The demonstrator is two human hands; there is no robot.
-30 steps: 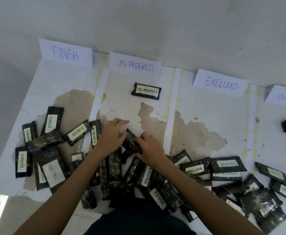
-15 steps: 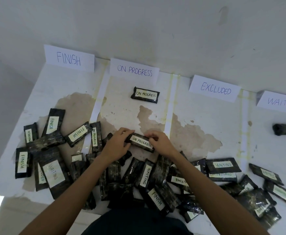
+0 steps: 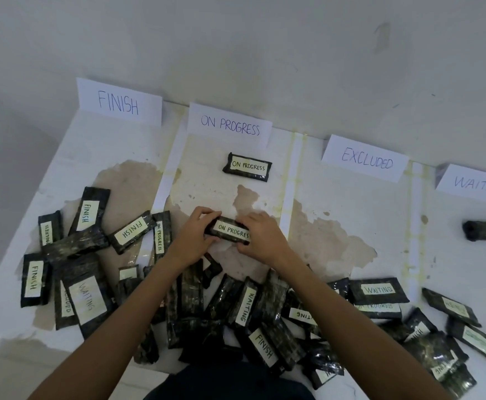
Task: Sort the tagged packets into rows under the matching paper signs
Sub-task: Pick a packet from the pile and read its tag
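Observation:
Both hands hold one black packet tagged ON PROGRESS (image 3: 231, 231), my left hand (image 3: 193, 237) at its left end and my right hand (image 3: 262, 237) at its right end. It is in the second lane, below another ON PROGRESS packet (image 3: 247, 167) that lies under the ON PROGRESS sign (image 3: 229, 125). Signs FINISH (image 3: 119, 101), EXCLUDED (image 3: 366, 160) and WAITING (image 3: 478, 183) stand along the wall. One packet (image 3: 484, 231) lies in the WAITING lane. A mixed heap of tagged packets (image 3: 244, 310) covers the near part of the table.
The white table (image 3: 348, 226) has brown stains and pale tape strips dividing the lanes. Loose FINISH packets (image 3: 132, 231) lie at the left. The wall rises right behind the signs. The table's left edge drops off near the FINISH lane.
My hands lifted an ON PROGRESS packet out of the heap, turned its tag up, and carried it a little farther up the second lane.

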